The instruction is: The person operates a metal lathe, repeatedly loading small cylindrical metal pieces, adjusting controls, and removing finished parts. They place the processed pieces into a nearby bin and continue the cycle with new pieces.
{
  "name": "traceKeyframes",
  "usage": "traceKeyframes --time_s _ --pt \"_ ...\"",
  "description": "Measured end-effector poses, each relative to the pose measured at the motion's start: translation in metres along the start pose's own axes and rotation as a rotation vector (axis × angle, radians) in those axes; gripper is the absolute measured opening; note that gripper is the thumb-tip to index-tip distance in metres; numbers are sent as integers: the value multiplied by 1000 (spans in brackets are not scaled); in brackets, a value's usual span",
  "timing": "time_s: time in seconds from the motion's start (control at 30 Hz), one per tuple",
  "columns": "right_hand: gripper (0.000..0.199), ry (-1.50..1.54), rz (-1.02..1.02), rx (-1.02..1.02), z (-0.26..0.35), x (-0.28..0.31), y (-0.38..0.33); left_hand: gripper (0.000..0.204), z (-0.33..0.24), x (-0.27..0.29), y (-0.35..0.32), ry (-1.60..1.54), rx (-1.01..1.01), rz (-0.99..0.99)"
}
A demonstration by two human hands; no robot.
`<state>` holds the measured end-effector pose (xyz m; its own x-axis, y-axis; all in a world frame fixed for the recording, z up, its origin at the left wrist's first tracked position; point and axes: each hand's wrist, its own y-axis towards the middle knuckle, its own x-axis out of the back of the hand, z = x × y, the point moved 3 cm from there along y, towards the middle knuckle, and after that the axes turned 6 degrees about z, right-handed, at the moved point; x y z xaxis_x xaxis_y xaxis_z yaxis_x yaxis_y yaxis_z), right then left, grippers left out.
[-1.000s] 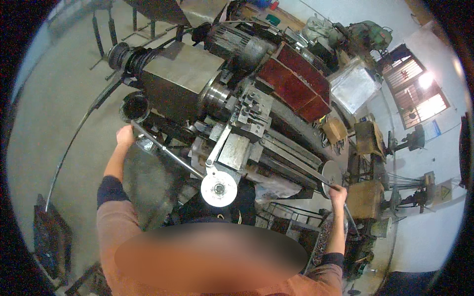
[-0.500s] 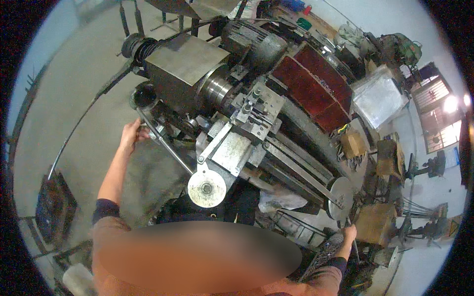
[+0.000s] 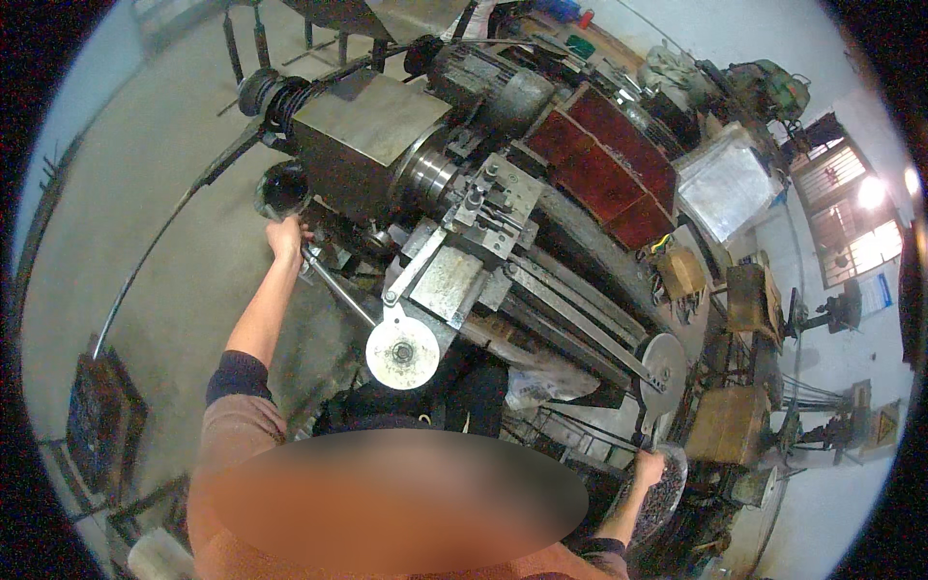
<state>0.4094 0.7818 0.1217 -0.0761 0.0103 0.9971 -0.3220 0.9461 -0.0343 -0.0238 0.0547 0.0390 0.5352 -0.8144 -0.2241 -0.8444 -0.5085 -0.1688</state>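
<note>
My left hand [image 3: 287, 239] is closed around the upper end of a long steel lever [image 3: 340, 290], just below a dark round cup [image 3: 282, 188]. That lever runs down towards a pale round disc [image 3: 402, 354], which a flat link bar [image 3: 418, 267] joins to the slide. At the lower right my right hand [image 3: 649, 470] grips a dark crank handle [image 3: 642, 440] hanging under a grey metal disc [image 3: 669, 365]. Between the hands stands a lathe-like machine with a shiny round spindle [image 3: 429, 178] and a bolted tool block [image 3: 495, 207]. My fingers are partly hidden.
Behind the machine are a motor [image 3: 498, 87] and dark red covers [image 3: 604, 164]. A pan of small dark bits [image 3: 667, 493] lies beside my right forearm. Cardboard boxes [image 3: 725, 425] stand at right. A rod reaches a dark box [image 3: 101, 416] at left.
My left hand has moved up and right from beside the lever onto its upper end. My right hand and the crank handle have swung left. The view has shifted slightly.
</note>
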Motion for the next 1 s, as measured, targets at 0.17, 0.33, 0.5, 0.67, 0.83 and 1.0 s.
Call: traceKeyframes --time_s 0.17,0.33,0.5,0.67,0.83,1.0 --pt "30 54 -138 60 1 -2 -9 18 -8 1 -6 240 65 -16" --pt "38 9 -196 236 -13 -9 17 17 -29 9 -4 154 168 -6" --pt "26 -280 -253 256 -17 6 79 19 -33 9 14 407 -12 22" --pt "29 -114 -60 92 -10 14 89 16 -33 60 1 148 104 115" --pt "30 -141 -21 74 -21 9 59 15 -62 129 -74 329 126 -55" --pt "34 -82 -91 27 -29 -12 29 14 -55 152 -116 119 90 -299"
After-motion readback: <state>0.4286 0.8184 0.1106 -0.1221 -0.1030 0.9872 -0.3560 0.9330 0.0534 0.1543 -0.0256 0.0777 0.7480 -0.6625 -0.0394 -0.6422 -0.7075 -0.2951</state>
